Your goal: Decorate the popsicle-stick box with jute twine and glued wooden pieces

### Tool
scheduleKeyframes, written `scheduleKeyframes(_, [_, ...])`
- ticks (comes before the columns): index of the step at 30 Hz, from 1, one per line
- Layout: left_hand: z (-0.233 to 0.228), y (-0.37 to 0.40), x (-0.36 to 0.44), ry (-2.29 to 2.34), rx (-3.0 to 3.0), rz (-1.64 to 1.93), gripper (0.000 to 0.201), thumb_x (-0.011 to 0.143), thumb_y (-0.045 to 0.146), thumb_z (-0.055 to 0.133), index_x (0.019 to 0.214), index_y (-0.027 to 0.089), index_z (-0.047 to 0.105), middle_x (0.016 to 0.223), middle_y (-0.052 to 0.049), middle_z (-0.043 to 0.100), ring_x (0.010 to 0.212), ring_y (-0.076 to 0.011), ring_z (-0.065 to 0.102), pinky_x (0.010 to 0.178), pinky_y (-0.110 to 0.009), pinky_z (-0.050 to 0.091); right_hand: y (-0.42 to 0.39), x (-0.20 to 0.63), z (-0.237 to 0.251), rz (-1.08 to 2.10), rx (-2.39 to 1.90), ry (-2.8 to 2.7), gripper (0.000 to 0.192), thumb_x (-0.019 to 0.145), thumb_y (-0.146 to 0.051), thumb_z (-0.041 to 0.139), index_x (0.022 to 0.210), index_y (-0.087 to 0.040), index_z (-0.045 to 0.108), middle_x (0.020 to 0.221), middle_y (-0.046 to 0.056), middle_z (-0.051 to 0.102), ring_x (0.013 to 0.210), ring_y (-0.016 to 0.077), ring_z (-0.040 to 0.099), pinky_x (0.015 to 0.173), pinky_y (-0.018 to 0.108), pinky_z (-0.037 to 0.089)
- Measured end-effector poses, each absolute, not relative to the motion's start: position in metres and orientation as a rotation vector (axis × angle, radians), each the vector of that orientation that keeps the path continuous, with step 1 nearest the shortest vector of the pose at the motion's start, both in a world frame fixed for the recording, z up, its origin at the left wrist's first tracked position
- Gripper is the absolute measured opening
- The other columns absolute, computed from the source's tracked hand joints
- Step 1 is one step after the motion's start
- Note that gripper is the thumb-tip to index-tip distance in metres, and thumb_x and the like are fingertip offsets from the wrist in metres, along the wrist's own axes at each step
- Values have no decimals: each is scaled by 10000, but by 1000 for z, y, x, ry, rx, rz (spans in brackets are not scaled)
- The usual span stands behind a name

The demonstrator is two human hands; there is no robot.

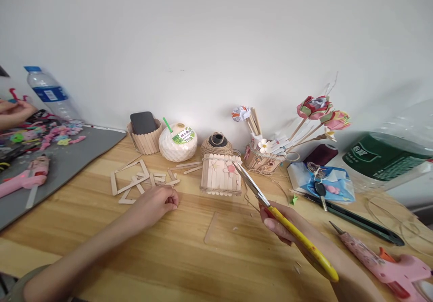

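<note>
My right hand (279, 225) grips scissors (287, 227) with a long yellow handle. Their metal blades point up and left, with the tips in front of a small box made of craft sticks (219, 175). That box has twine along its edges and a pink flower-like piece on its face. On the tabletop, my left hand (158, 205) lies with its fingers curled in, and no object shows in it. Just behind it are loose craft sticks and square frames (130, 180) built from them. A single stick (211, 227) lies flat between my hands.
At the back stand a stick holder with a dark phone-like slab (144, 123), a white coconut (177, 144), a twine spool (216, 144) and paper flowers (314, 108). A pink glue gun (389, 266) lies right. Another person's hand (15, 112) is far left by a bottle (50, 92).
</note>
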State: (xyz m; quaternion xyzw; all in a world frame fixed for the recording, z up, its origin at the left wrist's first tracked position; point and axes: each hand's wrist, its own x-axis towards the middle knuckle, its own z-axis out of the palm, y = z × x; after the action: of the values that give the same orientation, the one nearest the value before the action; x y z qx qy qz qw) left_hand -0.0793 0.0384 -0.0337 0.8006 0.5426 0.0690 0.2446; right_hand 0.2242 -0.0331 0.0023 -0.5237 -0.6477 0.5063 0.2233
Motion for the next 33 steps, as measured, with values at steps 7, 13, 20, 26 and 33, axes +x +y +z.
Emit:
scheduleKeyframes(7, [-36, 38, -83, 1495, 2203, 170, 151, 751, 168, 432, 711, 198, 574, 812, -23, 634, 821, -196, 565, 683, -266, 376, -35, 220, 2, 1374, -1446, -1799, 420, 766, -588, 490, 686, -201, 351, 646, -48, 308, 560, 97, 258, 482, 222, 233])
scheduleKeyframes(13, [-46, 44, -92, 1446, 2127, 205, 134, 755, 245, 459, 763, 208, 589, 795, -3, 649, 772, -180, 581, 664, -245, 393, -36, 213, 6, 1357, -1510, -1833, 440, 735, -609, 512, 693, -198, 360, 651, -43, 333, 582, 108, 297, 514, 230, 262])
scheduleKeyframes(20, [-48, 37, -90, 1496, 2182, 302, 146, 740, 188, 468, 682, 196, 602, 758, -17, 660, 763, -192, 592, 667, -270, 416, -37, 215, 3, 1339, -1521, -1848, 418, 731, -583, 538, 700, -198, 379, 662, -37, 353, 607, 121, 319, 532, 234, 273])
scheduleKeyframes(26, [-60, 31, -105, 1366, 2342, 502, 250, 844, 260, 432, 805, 213, 674, 875, -24, 697, 835, -179, 615, 779, -276, 456, -37, 215, 2, 1333, -1494, -1857, 404, 754, -571, 524, 711, -194, 385, 666, -41, 351, 606, 115, 317, 534, 230, 277])
scheduleKeyframes(33, [-69, 21, -113, 1173, 2806, 531, 426, 841, 30, 284, 973, 203, 651, 939, -50, 642, 894, -169, 556, 761, -278, 470, -36, 211, 6, 1326, -1531, -1870, 424, 729, -592, 534, 697, -196, 387, 653, -41, 359, 605, 120, 329, 538, 234, 279])
